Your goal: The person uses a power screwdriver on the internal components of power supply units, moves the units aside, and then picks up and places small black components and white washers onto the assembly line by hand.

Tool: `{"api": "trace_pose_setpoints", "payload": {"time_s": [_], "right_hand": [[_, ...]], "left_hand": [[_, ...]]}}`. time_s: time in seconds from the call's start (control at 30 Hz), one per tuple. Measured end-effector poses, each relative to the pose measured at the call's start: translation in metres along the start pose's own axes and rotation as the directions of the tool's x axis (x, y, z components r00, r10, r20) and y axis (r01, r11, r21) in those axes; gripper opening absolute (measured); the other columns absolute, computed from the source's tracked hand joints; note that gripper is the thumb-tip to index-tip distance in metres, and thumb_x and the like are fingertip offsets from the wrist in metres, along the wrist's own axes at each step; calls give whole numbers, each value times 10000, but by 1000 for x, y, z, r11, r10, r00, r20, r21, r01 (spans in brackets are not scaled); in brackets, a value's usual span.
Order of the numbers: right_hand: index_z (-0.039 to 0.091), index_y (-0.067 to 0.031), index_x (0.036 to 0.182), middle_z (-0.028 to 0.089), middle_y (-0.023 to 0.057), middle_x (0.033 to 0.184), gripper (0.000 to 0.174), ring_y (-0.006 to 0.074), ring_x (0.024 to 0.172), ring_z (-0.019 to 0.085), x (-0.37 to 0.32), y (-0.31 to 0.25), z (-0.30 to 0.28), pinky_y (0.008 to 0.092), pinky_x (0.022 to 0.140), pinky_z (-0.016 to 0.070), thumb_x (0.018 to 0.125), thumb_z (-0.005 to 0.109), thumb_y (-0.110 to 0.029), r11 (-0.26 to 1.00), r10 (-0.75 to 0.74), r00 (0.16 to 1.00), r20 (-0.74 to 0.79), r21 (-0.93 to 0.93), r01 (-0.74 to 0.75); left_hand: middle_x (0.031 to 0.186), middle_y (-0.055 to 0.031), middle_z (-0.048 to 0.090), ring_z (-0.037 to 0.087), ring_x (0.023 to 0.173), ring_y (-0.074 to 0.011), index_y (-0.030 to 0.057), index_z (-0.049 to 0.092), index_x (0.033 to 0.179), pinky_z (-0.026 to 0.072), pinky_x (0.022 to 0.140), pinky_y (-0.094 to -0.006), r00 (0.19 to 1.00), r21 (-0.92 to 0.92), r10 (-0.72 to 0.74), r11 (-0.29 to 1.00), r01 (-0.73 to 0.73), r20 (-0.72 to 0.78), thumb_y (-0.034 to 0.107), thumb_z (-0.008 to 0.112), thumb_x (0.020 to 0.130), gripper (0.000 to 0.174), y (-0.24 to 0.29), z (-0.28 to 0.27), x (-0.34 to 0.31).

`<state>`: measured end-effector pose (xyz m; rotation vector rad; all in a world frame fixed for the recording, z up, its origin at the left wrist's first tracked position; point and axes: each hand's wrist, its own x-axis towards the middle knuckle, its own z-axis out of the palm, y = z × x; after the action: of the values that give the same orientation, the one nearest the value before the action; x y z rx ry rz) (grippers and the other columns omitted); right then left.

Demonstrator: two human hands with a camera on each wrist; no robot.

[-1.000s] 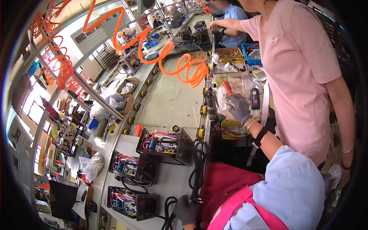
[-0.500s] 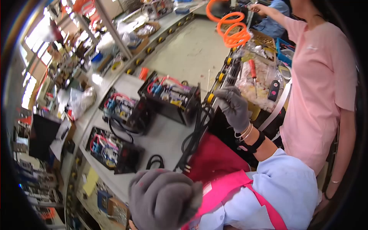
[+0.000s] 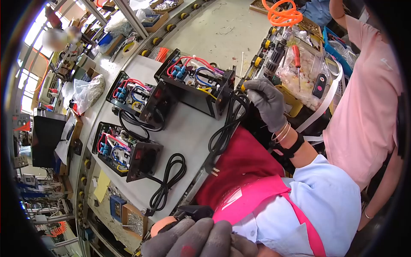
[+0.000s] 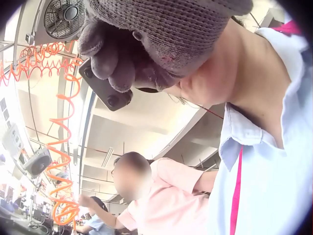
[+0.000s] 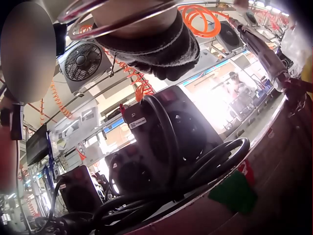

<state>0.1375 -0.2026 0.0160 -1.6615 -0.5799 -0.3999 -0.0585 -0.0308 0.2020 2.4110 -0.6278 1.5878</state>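
Left hand (image 3: 197,240): nearest the head camera, raised close to the wearer's face. The gloved fingers are curled round a small black block (image 4: 105,90), held up high, likely to steady it or adjust it.
Hands, relation: well apart, each on separate work.
Lap: a red cloth (image 3: 244,162) lies under a pink apron strap, probably guarding clothing against the bench edge.
Power cable (image 3: 222,137): black and looped, hanging off the tabletop (image 3: 188,128) edge with its plug dangling. It has evidently been left slack so that it stays out of the wiring.
Right hand (image 3: 267,103): gloved, with fingers curled at the front corner of the open unit (image 3: 197,83), beside the cable's exit. I cannot tell whether it pinches anything.
Open unit: lies lid-off with its red and blue wiring facing up, which gives access from above.
Other units: two more (image 3: 128,152) sit in a row farther left, also uncovered, apparently queued.
Air screwdriver (image 3: 274,60): hangs just beyond the right hand from an orange coiled hose (image 3: 282,15), within ready reach.
Parts bag (image 3: 306,77): clear, with a red-handled screwdriver (image 3: 296,58) resting on it.
Bystander (image 3: 368,98): in a pink shirt, standing at the right.
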Motion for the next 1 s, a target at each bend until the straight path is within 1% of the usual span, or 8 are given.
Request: {"api": "trace_pose_setpoints", "payload": {"time_s": [0.2, 0.23, 0.33, 0.47, 0.67, 0.73, 0.83, 1.0], "right_hand": [[665, 2, 1097, 671, 98, 996, 302, 195, 956, 640, -2, -2, 13, 312, 839, 509, 875, 688, -202, 970, 242, 966, 93, 15, -244], [658, 5, 1105, 674, 108, 999, 345, 206, 967, 644, 0, -1, 12, 321, 846, 509, 874, 697, -248, 952, 304, 942, 140, 1, -308], [635, 17, 1121, 678, 147, 986, 452, 228, 974, 649, 12, 2, 11, 343, 856, 506, 871, 697, -355, 891, 449, 831, 328, -229, -392], [598, 20, 1112, 636, 207, 1017, 475, 323, 991, 639, 20, 12, 25, 375, 844, 500, 917, 640, -411, 943, 319, 862, 394, -226, -245], [557, 18, 1175, 580, 272, 1158, 490, 415, 1112, 571, 62, 11, 73, 449, 939, 453, 950, 581, -416, 928, 358, 830, 428, -261, -266], [547, 21, 1195, 577, 276, 1179, 512, 424, 1134, 557, 76, 22, 100, 451, 953, 445, 953, 570, -430, 944, 315, 837, 447, -236, -228], [530, 36, 1206, 576, 292, 1195, 553, 441, 1158, 540, 94, 47, 139, 456, 974, 429, 954, 552, -456, 968, 205, 866, 456, -223, -111], [519, 36, 1243, 580, 278, 1208, 607, 437, 1168, 536, 105, 45, 143, 449, 998, 423, 920, 572, -476, 942, 295, 784, 546, -305, -141]], "left_hand": [[740, -19, 682, 661, 628, -151, 104, 498, 829, 497, 552, -309, 997, 11, 56, 998, -55, -50, 156, 653, 882, 172, -11, 3, -29], [684, -63, 630, 607, 603, -213, 28, 608, 822, 466, 587, -359, 987, 4, -106, 994, 106, 120, 53, 589, 829, 32, -8, -5, -38], [646, -83, 601, 540, 570, -219, 35, 539, 742, 413, 569, -350, 899, 89, -414, 910, 405, 144, -59, 576, 742, 101, -30, -5, -72], [965, -124, 653, 632, 812, -262, 22, 590, 1025, 495, 756, -387, 653, 463, -757, 590, 662, 30, 173, 696, 870, 241, -57, -42, -140], [1193, -179, 601, 605, 1088, -337, -37, 560, 1254, 462, 983, -414, 639, 509, -768, 532, 677, -46, 202, 719, 871, 478, -97, -46, -190], [1239, -209, 589, 590, 1140, -369, -26, 568, 1239, 474, 968, -435, 581, 434, -814, 521, 735, -5, 321, 684, 900, 499, -101, -34, -188], [1262, -222, 576, 595, 1130, -392, 7, 582, 1239, 517, 898, -451, 678, 604, -734, 557, 570, 38, 400, 660, 910, 519, -100, -23, -180], [1299, -240, 551, 573, 1161, -416, 5, 580, 1256, 488, 936, -475, 632, 581, -773, 537, 612, 49, 405, 654, 910, 533, -92, -20, -178]]}}
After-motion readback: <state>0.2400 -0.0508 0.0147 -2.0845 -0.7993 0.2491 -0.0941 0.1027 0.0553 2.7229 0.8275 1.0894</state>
